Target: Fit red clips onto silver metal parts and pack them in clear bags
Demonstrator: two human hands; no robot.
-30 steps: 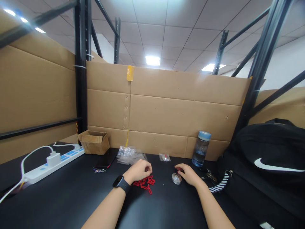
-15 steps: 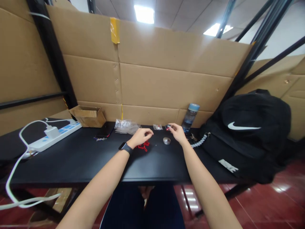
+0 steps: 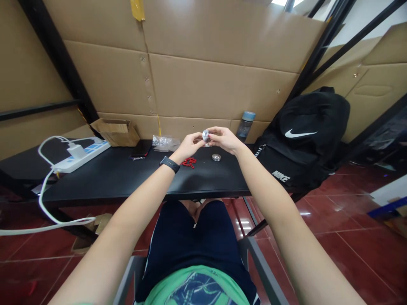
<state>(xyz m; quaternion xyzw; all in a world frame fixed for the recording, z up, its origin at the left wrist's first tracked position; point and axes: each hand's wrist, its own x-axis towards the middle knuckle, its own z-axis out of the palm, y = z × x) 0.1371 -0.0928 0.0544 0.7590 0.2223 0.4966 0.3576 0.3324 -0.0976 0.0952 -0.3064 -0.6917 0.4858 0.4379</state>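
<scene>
A small round silvery disc (image 3: 206, 135) with a bit of red at its edge is held up above the table. My right hand (image 3: 221, 139) grips it from the right between thumb and fingers. From the other side, the pinched fingertips of my left hand (image 3: 191, 144) meet its left edge. A dark watch is on my left wrist. Below my left hand lies a small pile of red cord loops (image 3: 188, 162). Another round silvery disc (image 3: 216, 157) rests on the black table (image 3: 203, 180), below my right hand.
Clear plastic bags (image 3: 165, 143), a phone (image 3: 140, 149) and an open cardboard box (image 3: 117, 132) are at the back left, by a white power strip (image 3: 82, 156). A bottle (image 3: 246, 126) and a black backpack (image 3: 302, 140) stand on the right. Cardboard panels (image 3: 197, 89) wall the back.
My right hand has brought the disc leftward and up to my left hand, and both now hold it. The view has tilted down, showing my lap and the chair.
</scene>
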